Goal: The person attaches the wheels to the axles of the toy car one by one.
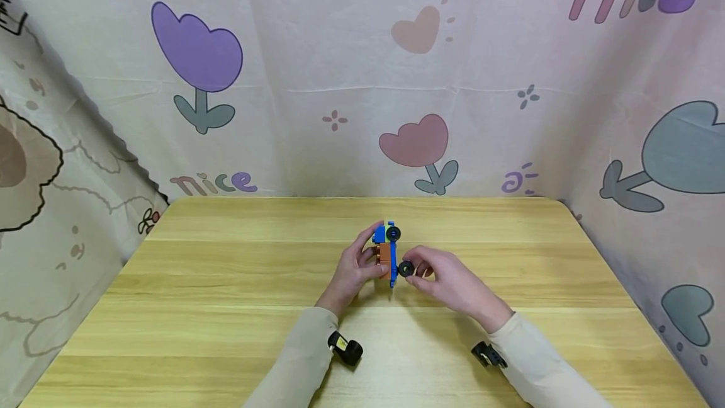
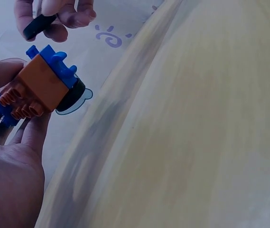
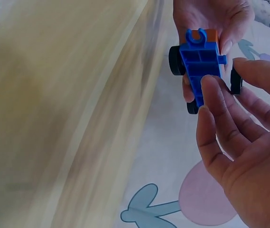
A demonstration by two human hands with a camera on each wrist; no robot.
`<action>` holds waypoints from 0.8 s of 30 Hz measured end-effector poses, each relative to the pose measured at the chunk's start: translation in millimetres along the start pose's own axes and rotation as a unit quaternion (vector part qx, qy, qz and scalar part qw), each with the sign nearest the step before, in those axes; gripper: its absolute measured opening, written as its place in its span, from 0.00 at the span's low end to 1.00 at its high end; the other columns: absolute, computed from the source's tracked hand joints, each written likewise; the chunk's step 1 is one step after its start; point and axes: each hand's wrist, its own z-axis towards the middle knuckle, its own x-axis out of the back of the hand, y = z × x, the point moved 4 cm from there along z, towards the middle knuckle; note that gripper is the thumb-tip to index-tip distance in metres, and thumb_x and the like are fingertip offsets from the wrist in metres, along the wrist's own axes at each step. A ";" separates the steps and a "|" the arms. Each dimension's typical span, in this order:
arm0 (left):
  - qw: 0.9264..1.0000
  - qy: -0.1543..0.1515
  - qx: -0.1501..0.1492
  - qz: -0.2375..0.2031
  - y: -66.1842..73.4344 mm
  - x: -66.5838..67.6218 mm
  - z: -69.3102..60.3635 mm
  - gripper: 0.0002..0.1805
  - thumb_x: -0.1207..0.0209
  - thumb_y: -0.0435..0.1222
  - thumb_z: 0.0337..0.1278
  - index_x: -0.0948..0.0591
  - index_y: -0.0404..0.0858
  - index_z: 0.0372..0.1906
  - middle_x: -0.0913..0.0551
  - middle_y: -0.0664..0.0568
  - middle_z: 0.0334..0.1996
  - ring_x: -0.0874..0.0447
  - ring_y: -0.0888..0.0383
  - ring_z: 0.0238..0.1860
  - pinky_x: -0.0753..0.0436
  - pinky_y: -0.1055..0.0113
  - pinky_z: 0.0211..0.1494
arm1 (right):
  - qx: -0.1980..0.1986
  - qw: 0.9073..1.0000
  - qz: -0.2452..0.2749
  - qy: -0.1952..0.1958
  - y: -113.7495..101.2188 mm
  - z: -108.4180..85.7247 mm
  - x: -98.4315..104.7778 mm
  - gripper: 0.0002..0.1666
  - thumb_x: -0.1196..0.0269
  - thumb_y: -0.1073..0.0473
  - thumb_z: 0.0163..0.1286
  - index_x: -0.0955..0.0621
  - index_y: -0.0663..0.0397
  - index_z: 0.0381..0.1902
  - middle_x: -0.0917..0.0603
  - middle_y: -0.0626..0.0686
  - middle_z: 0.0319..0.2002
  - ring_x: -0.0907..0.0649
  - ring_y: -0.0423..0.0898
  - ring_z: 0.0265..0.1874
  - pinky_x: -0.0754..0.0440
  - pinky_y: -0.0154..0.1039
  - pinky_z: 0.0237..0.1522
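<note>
Over the middle of the table, my left hand grips a small toy car made of orange bricks on a blue base. Thumb and fingers hold it by its sides, and its blue underside faces my right hand. That hand pinches a loose black wheel between thumb and fingers, close beside the base. In the right wrist view a small gap separates this wheel from a blue axle stub. Black wheels are fitted on the car's opposite side. My right fingertips partly cover the base.
The wooden table spreads around both hands. A printed cloth hangs behind it and at both sides. Small black devices sit on the wrists, a left one and a right one.
</note>
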 end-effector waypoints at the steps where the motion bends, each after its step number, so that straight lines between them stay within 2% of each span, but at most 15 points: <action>1: 1.000 -0.001 -0.002 -0.001 -0.1 0.0 0.1 0.45 0.41 0.17 0.52 0.40 0.44 0.76 0.37 0.43 0.70 0.28 0.42 0.61 0.22 0.58 0.56 | -0.002 1.000 0.000 0.000 -0.3 0.6 -0.5 0.16 0.33 0.60 0.66 0.20 0.51 0.52 0.19 0.40 0.38 0.20 0.37 0.35 0.18 0.45 0.40; 10: 1.000 -0.001 -0.003 -0.003 -0.3 0.2 0.1 0.46 0.41 0.17 0.52 0.40 0.43 0.76 0.38 0.44 0.71 0.28 0.41 0.61 0.21 0.59 0.55 | -0.016 1.000 0.002 0.002 -2.5 4.1 -4.4 0.17 0.32 0.60 0.65 0.20 0.51 0.52 0.18 0.39 0.36 0.19 0.37 0.36 0.19 0.49 0.42; 19: 1.000 0.001 -0.002 -0.003 -1.6 -0.5 0.0 0.45 0.41 0.17 0.53 0.40 0.43 0.76 0.37 0.44 0.70 0.27 0.42 0.60 0.22 0.59 0.56 | -0.002 1.000 -0.001 0.003 -1.9 8.0 -10.3 0.16 0.31 0.61 0.64 0.20 0.51 0.50 0.18 0.40 0.34 0.19 0.37 0.34 0.19 0.48 0.38; 24: 1.000 0.004 0.000 -0.004 -2.1 -1.3 0.1 0.45 0.40 0.17 0.54 0.40 0.44 0.76 0.36 0.43 0.69 0.27 0.43 0.60 0.21 0.61 0.56 | -0.011 1.000 0.003 -0.001 -0.7 8.6 -13.0 0.17 0.31 0.61 0.64 0.20 0.50 0.50 0.18 0.41 0.34 0.19 0.37 0.33 0.18 0.46 0.38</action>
